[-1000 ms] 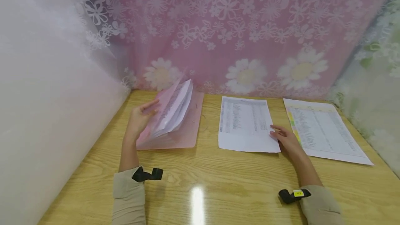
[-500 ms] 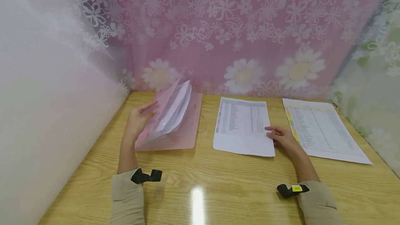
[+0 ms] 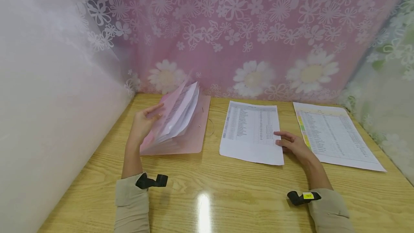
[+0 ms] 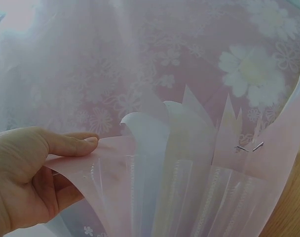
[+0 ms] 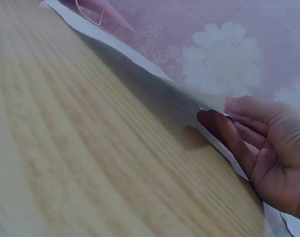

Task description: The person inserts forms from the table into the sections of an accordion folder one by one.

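Sheet creeps toward the folder

Right hand (image 3: 292, 144) pinches the printed sheet (image 3: 250, 132) at its right edge — I see it slid slightly nearer the pink folder (image 3: 181, 125). Left hand (image 3: 142, 125) still grips that folder's front flap, pockets fanned — ready for filing, I judge.

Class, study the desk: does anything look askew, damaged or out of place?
Little stands out. The middle sheet lies slightly askew on the table, its right edge lifted by the right hand. The pink folder is fanned open, its cover held up by the left hand. Nothing looks torn or spilled.
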`<state>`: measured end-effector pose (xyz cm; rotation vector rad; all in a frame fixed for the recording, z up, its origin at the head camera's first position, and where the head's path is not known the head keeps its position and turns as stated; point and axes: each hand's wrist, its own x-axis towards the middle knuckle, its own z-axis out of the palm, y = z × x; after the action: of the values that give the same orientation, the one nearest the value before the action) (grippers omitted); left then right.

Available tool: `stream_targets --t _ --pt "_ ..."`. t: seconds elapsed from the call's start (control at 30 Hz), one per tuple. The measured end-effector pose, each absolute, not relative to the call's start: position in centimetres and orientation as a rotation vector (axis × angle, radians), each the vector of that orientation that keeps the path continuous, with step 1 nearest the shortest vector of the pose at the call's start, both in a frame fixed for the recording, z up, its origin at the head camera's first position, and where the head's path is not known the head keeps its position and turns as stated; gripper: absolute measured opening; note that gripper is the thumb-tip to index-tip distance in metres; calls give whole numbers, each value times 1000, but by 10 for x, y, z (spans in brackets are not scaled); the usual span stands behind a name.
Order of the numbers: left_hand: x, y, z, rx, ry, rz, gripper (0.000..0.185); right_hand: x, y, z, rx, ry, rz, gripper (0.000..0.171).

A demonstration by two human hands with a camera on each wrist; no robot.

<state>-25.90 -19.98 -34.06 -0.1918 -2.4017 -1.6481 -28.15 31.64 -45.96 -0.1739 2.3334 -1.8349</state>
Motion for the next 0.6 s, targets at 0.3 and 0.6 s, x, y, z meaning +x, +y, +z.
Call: stream_targets --t 0.3,0.6 --pt "-259 -199 -340 -185 -2401 -1655 36 -282 315 -460 -173 2323 -1858 49" --pt "-261 -200 -342 -178 -2396 -1659 36 -279 314 -456 -199 2296 -1825 60"
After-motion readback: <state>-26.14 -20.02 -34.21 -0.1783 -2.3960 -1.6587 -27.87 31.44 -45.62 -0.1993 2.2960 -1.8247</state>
